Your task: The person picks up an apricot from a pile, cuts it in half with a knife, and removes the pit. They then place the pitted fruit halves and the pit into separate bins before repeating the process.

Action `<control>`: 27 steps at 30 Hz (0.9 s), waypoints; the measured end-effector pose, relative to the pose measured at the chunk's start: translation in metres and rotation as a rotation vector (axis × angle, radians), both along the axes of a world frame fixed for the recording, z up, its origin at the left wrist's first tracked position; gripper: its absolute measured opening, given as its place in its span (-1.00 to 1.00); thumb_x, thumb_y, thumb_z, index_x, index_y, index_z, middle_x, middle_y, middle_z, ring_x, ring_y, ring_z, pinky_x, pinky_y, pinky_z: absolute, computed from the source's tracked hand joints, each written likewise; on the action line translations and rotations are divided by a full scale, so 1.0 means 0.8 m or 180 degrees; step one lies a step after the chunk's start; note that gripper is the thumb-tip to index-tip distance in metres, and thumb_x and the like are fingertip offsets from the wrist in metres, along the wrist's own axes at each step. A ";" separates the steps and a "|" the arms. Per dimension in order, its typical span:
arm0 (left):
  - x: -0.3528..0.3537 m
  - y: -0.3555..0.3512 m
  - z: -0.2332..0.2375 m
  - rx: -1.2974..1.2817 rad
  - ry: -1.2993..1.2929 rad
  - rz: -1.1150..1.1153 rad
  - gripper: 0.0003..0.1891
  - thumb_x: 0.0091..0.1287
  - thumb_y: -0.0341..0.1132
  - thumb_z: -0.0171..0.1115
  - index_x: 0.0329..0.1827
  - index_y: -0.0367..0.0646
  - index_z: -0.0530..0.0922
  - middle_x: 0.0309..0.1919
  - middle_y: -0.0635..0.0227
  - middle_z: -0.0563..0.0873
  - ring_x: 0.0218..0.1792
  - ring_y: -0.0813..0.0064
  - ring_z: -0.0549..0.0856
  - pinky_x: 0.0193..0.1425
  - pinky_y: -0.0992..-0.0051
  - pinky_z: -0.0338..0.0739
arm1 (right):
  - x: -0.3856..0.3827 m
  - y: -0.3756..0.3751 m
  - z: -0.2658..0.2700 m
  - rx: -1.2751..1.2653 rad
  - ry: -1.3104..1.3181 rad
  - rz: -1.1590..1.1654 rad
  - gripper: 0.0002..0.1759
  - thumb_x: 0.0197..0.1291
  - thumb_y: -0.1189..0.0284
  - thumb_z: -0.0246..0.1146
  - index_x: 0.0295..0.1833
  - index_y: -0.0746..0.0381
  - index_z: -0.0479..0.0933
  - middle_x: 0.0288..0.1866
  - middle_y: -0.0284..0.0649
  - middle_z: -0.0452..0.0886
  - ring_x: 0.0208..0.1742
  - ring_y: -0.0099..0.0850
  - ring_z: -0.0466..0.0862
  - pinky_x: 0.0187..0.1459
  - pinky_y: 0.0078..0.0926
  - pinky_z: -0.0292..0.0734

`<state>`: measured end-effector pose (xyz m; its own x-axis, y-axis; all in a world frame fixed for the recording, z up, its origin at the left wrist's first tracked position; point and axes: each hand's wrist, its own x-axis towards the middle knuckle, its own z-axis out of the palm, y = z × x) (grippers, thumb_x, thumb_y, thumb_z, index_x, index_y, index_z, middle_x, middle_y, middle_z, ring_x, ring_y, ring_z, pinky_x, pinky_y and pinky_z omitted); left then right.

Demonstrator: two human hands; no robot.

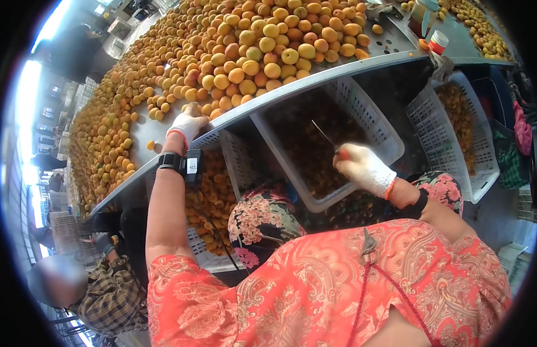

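Left hand (pixel 187 122) gloved, fingers closing on apricot (pixel 193 108) at worktop (pixel 361 61) edge. Right hand (pixel 365 168) below worktop, gripping knife (pixel 325 136) over white crate (pixel 377 124).

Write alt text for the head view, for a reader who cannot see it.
A gloved left hand reaches to the edge of a heap of orange fruit on a metal table, while the gloved right hand holds a thin knife above a white crate under the table edge. Another person is at lower left.
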<state>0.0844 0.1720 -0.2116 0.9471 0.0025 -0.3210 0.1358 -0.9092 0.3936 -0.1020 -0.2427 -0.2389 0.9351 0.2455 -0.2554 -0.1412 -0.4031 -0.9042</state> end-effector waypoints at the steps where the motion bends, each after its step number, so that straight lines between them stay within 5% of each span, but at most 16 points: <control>1: 0.002 0.004 -0.007 0.0163 -0.0083 -0.0021 -0.25 0.22 -0.08 0.26 0.47 -0.22 0.35 0.18 0.03 0.68 0.15 0.23 0.69 0.20 0.43 0.54 | -0.001 0.000 -0.002 -0.0001 -0.0017 0.0007 -0.72 0.25 0.32 0.23 -0.16 0.36 0.53 -0.35 0.04 0.60 -0.28 -0.19 0.62 -0.17 -0.27 0.47; 5: 0.000 -0.017 0.019 0.0841 0.0151 -0.0227 -0.27 0.22 0.02 0.21 0.43 -0.19 0.39 0.25 -0.07 0.62 0.24 0.01 0.62 0.29 0.29 0.48 | -0.003 0.000 -0.009 -0.0277 0.0036 -0.0002 -0.72 0.25 0.31 0.23 -0.16 0.36 0.53 -0.34 0.05 0.61 -0.27 -0.13 0.63 -0.17 -0.25 0.47; 9: 0.011 -0.037 0.026 0.1269 0.0461 -0.0024 -0.10 0.14 -0.06 0.26 0.60 -0.08 0.20 0.47 -0.02 0.41 0.44 0.06 0.45 0.47 0.28 0.36 | -0.005 -0.004 -0.003 -0.0169 -0.0072 0.0053 -0.72 0.26 0.31 0.23 -0.16 0.35 0.52 -0.34 0.05 0.61 -0.27 -0.13 0.63 -0.16 -0.25 0.48; 16: 0.018 -0.027 0.018 0.1094 0.0629 0.0024 -0.06 0.10 -0.11 0.32 0.61 -0.10 0.18 0.38 0.00 0.52 0.35 0.10 0.55 0.39 0.32 0.44 | -0.008 -0.006 -0.005 -0.0180 -0.0109 0.0028 -0.74 0.28 0.32 0.22 -0.17 0.35 0.52 -0.35 0.07 0.59 -0.28 -0.09 0.61 -0.16 -0.24 0.47; 22: 0.009 0.014 -0.031 -0.0086 -0.0401 0.0714 -0.04 0.12 -0.26 0.38 0.63 -0.16 0.11 0.22 0.08 0.63 0.19 0.30 0.66 0.22 0.47 0.52 | -0.006 -0.005 -0.007 -0.0200 -0.0182 0.0041 -0.73 0.27 0.31 0.23 -0.18 0.35 0.51 -0.35 0.07 0.59 -0.28 -0.09 0.61 -0.16 -0.23 0.47; 25: -0.018 0.013 -0.017 -0.1984 -0.1034 0.0999 -0.08 0.21 -0.39 0.39 0.62 -0.26 0.08 0.20 0.05 0.62 0.15 0.28 0.64 0.24 0.45 0.52 | -0.004 -0.006 -0.010 -0.0278 -0.0124 0.0114 -0.72 0.27 0.31 0.23 -0.18 0.35 0.51 -0.36 0.05 0.59 -0.29 -0.13 0.60 -0.18 -0.24 0.46; 27: -0.043 0.013 0.000 -0.2300 -0.1370 0.1012 -0.13 0.25 -0.44 0.34 0.61 -0.26 0.07 0.19 0.10 0.60 0.05 0.35 0.65 0.15 0.43 0.55 | -0.001 -0.008 -0.021 -0.0358 -0.0104 0.0098 -0.72 0.27 0.31 0.22 -0.18 0.35 0.51 -0.36 0.04 0.59 -0.30 -0.15 0.60 -0.18 -0.25 0.45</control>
